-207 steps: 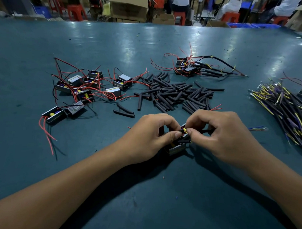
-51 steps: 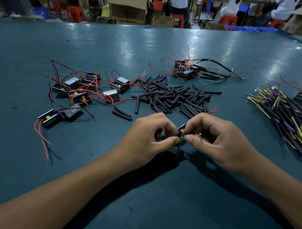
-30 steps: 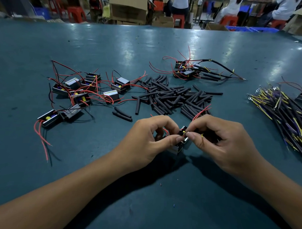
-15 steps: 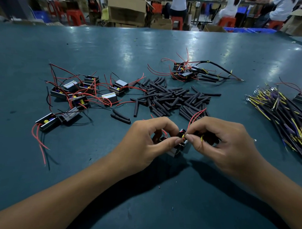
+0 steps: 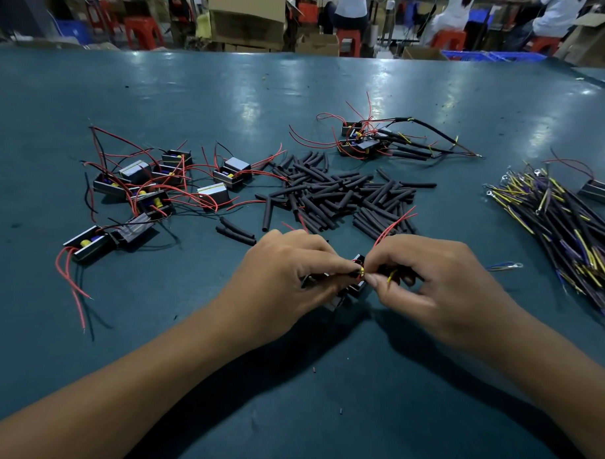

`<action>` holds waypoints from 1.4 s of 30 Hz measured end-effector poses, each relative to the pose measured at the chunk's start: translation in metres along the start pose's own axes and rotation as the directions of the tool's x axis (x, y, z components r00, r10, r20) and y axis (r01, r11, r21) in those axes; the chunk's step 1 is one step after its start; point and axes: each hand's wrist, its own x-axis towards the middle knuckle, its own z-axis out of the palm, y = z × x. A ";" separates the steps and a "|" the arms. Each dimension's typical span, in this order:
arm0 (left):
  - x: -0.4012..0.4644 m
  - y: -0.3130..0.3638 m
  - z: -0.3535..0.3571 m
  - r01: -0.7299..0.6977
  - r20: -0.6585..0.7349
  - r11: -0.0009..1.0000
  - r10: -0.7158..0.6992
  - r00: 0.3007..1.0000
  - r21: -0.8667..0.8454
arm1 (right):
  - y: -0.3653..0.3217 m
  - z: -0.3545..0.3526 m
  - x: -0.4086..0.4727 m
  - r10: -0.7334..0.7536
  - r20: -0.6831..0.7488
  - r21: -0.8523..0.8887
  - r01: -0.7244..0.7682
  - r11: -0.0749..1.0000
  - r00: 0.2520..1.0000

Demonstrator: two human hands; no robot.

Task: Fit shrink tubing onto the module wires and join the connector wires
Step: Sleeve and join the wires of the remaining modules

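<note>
My left hand (image 5: 285, 276) grips a small black module (image 5: 355, 289) held just above the green table (image 5: 230, 96), thumb and forefinger closed at its top. My right hand (image 5: 436, 285) pinches a yellow-tipped connector wire (image 5: 392, 275) against the module's top, fingertips meeting those of the left hand. Two red module wires (image 5: 395, 222) rise from between the hands toward the far side. A heap of black shrink tubing pieces (image 5: 340, 196) lies just beyond the hands. The joint itself is hidden by my fingers.
Several loose modules with red wires (image 5: 151, 186) lie at the left. A cluster of modules with tubed wires (image 5: 372, 142) sits behind the heap. A bundle of connector wires (image 5: 561, 231) lies at the right. Boxes, stools and seated people fill the background.
The red wires have swung up from the table between the hands. My right hand's pinch has shifted slightly at the module top; both hands stay together in the same spot.
</note>
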 end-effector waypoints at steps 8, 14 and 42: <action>0.000 0.004 -0.003 0.003 0.071 0.998 -0.008 0.997 0.063 | -0.001 -0.004 0.000 -0.004 0.068 -0.087 0.010 0.996 0.998; 0.002 0.007 0.000 -0.052 0.064 0.987 0.043 0.997 0.151 | 0.000 -0.003 0.000 -0.012 0.073 -0.082 0.018 0.997 0.997; 0.000 0.011 0.005 0.006 -0.026 1.000 -0.006 1.000 0.005 | 0.005 -0.013 0.002 0.150 0.169 0.185 -0.181 0.966 0.974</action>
